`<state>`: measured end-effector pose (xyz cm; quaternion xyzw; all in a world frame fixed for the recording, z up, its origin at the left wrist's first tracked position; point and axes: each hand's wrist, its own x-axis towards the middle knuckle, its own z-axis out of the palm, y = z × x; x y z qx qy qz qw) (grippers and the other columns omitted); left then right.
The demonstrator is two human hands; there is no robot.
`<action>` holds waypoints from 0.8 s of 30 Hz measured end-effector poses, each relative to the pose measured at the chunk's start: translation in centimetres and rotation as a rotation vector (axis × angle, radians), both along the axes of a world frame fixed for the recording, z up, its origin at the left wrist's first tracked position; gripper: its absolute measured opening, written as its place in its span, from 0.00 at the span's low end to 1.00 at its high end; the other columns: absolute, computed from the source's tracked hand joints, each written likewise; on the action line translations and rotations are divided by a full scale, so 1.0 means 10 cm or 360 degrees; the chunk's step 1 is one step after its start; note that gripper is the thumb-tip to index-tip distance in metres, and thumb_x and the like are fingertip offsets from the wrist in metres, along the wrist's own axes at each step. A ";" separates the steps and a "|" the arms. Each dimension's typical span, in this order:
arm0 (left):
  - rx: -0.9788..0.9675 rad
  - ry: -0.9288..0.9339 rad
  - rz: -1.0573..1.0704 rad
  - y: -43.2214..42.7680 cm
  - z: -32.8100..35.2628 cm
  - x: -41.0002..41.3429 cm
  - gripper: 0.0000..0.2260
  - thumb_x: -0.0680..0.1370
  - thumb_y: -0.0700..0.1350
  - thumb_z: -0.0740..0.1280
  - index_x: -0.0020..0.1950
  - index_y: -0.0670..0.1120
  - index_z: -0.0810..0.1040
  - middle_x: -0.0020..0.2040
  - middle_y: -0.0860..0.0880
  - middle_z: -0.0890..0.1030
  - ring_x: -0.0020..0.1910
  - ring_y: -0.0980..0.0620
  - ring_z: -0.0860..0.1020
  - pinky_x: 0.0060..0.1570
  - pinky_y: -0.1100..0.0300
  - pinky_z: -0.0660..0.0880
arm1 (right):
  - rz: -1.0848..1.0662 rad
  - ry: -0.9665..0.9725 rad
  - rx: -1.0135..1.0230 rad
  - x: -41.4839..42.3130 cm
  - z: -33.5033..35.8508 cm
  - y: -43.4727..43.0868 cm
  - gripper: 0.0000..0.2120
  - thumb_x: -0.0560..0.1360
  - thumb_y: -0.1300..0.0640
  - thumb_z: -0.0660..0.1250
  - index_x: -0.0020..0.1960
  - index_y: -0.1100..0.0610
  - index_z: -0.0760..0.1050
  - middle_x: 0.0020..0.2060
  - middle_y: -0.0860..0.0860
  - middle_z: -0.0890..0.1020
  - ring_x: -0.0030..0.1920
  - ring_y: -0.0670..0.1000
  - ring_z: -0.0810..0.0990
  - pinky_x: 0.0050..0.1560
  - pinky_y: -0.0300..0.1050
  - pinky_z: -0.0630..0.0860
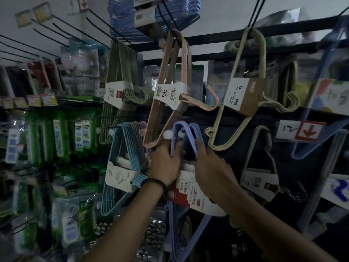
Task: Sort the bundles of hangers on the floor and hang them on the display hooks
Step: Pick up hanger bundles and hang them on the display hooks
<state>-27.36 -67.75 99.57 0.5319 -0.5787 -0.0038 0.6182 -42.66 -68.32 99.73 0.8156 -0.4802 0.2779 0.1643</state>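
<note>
Gripping the lavender hanger bundle from both sides: left hand wraps its fingers around the bundle's left limb, right hand has fingers curled over the right limb. Both hands closed on the bundle, thumbs hidden behind it.

Bundle position: held upright against the display rack, its looped top level with a white-capped display hook at upper left. Cannot tell whether the loop sits on the hook or just beside it. The bundle's red-and-white paper band sits below the hands; the lavender limbs run down past the forearms.

A dark bead bracelet on the left wrist.

Relative to the lavender bundle:
- Directly above, touching its top: peach hanger bundle, hung from a hook on the black rail.
- Left, near: light blue hanger bundle with white band.
- Upper left: green hanger bundle, band marked by hand.
- Upper right: cream hanger bundle with brown-and-white band.
- Right, lower: another cream bundle, blurred.
- Far above: blue hanger stack.
- Far left: green packaged goods, blurred.
- Far right: red-arrow price tag.
</note>
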 end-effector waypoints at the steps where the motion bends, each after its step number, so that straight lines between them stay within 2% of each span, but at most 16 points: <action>1: 0.0054 0.0018 -0.0066 -0.02 -0.03 0.01 0.12 0.83 0.58 0.63 0.62 0.54 0.77 0.39 0.54 0.81 0.36 0.62 0.78 0.40 0.58 0.74 | -0.0028 -0.0059 0.0052 0.02 -0.01 -0.06 0.31 0.86 0.54 0.56 0.83 0.56 0.46 0.69 0.57 0.73 0.54 0.60 0.81 0.45 0.51 0.74; 2: 0.0098 0.0032 -0.0113 -0.03 -0.08 0.03 0.17 0.82 0.61 0.64 0.67 0.56 0.73 0.48 0.56 0.83 0.45 0.63 0.80 0.47 0.55 0.77 | -0.0047 -0.0107 0.0073 0.03 -0.02 -0.12 0.28 0.85 0.55 0.57 0.82 0.56 0.50 0.66 0.57 0.75 0.54 0.60 0.81 0.46 0.52 0.76; 4: 0.0117 0.0031 -0.0132 -0.04 -0.28 0.06 0.27 0.80 0.66 0.63 0.75 0.57 0.65 0.66 0.57 0.78 0.64 0.57 0.77 0.64 0.51 0.76 | -0.0066 -0.0199 0.0059 0.06 -0.01 -0.24 0.22 0.85 0.56 0.58 0.77 0.57 0.57 0.62 0.56 0.76 0.53 0.59 0.81 0.48 0.52 0.79; 5: 0.0096 0.0000 -0.0124 -0.03 -0.42 0.05 0.30 0.80 0.66 0.63 0.78 0.55 0.61 0.72 0.56 0.73 0.69 0.56 0.74 0.68 0.50 0.75 | -0.0070 -0.0236 0.0045 0.08 -0.02 -0.32 0.21 0.84 0.56 0.58 0.75 0.57 0.59 0.61 0.56 0.76 0.53 0.59 0.81 0.48 0.52 0.79; 7: 0.0134 -0.0121 -0.0167 0.02 -0.65 -0.01 0.35 0.81 0.62 0.65 0.82 0.56 0.52 0.79 0.56 0.64 0.75 0.57 0.67 0.73 0.53 0.69 | -0.0093 -0.0230 0.0009 0.15 -0.06 -0.44 0.21 0.85 0.58 0.58 0.76 0.60 0.58 0.63 0.57 0.73 0.52 0.59 0.82 0.46 0.50 0.78; 9: 0.0243 -0.0279 -0.0182 0.04 -0.84 -0.08 0.40 0.81 0.58 0.67 0.83 0.57 0.43 0.81 0.57 0.55 0.77 0.57 0.62 0.73 0.58 0.66 | -0.0129 -0.0240 -0.0040 0.22 -0.14 -0.56 0.21 0.84 0.59 0.61 0.74 0.63 0.61 0.61 0.60 0.73 0.47 0.58 0.83 0.40 0.48 0.76; 11: 0.0303 -0.0364 -0.0165 -0.03 -1.00 -0.09 0.45 0.81 0.56 0.69 0.83 0.57 0.36 0.82 0.56 0.52 0.79 0.51 0.61 0.74 0.53 0.67 | -0.0159 -0.0254 -0.0083 0.25 -0.24 -0.66 0.18 0.82 0.60 0.66 0.69 0.64 0.67 0.58 0.62 0.76 0.43 0.58 0.83 0.37 0.49 0.78; 13: 0.0394 -0.0463 -0.0098 -0.10 -1.12 -0.06 0.47 0.81 0.57 0.68 0.81 0.59 0.31 0.82 0.53 0.51 0.78 0.45 0.63 0.72 0.47 0.70 | -0.0180 -0.0234 0.0007 0.25 -0.30 -0.74 0.20 0.82 0.59 0.64 0.71 0.63 0.65 0.60 0.63 0.76 0.49 0.60 0.83 0.43 0.52 0.80; 16: 0.0511 -0.0578 0.0022 -0.14 -1.22 -0.04 0.48 0.80 0.55 0.66 0.79 0.61 0.26 0.81 0.50 0.53 0.74 0.40 0.68 0.64 0.43 0.76 | -0.0179 -0.0169 0.0133 0.20 -0.34 -0.78 0.24 0.84 0.56 0.61 0.76 0.62 0.58 0.64 0.62 0.72 0.56 0.61 0.80 0.48 0.53 0.79; 18: 0.0557 -0.0634 0.0099 -0.12 -1.25 -0.03 0.47 0.80 0.54 0.66 0.80 0.60 0.28 0.81 0.49 0.55 0.73 0.39 0.69 0.61 0.44 0.78 | -0.0126 -0.0324 0.0167 0.16 -0.38 -0.73 0.24 0.83 0.53 0.64 0.73 0.60 0.60 0.65 0.62 0.70 0.59 0.62 0.76 0.50 0.54 0.78; 20: 0.0612 -0.0691 0.0200 -0.06 -1.27 0.00 0.44 0.81 0.55 0.66 0.83 0.58 0.34 0.82 0.50 0.54 0.77 0.42 0.65 0.66 0.45 0.76 | -0.0014 -0.0465 0.0040 0.10 -0.46 -0.59 0.25 0.80 0.52 0.68 0.71 0.59 0.63 0.65 0.61 0.69 0.61 0.63 0.72 0.53 0.55 0.77; 22: 0.0638 -0.0680 0.0295 0.10 -1.32 0.04 0.37 0.81 0.56 0.65 0.84 0.57 0.46 0.81 0.51 0.58 0.76 0.45 0.66 0.68 0.47 0.75 | 0.0120 -0.0554 -0.0153 0.05 -0.54 -0.40 0.24 0.79 0.52 0.69 0.70 0.57 0.66 0.64 0.59 0.69 0.61 0.61 0.70 0.55 0.54 0.76; 24: 0.0632 -0.0710 0.0406 0.35 -1.41 0.09 0.27 0.81 0.57 0.64 0.79 0.58 0.62 0.74 0.51 0.68 0.68 0.46 0.74 0.61 0.49 0.79 | 0.0366 -0.0746 -0.0172 0.05 -0.66 -0.17 0.18 0.78 0.54 0.69 0.65 0.55 0.70 0.61 0.55 0.70 0.61 0.60 0.70 0.57 0.55 0.76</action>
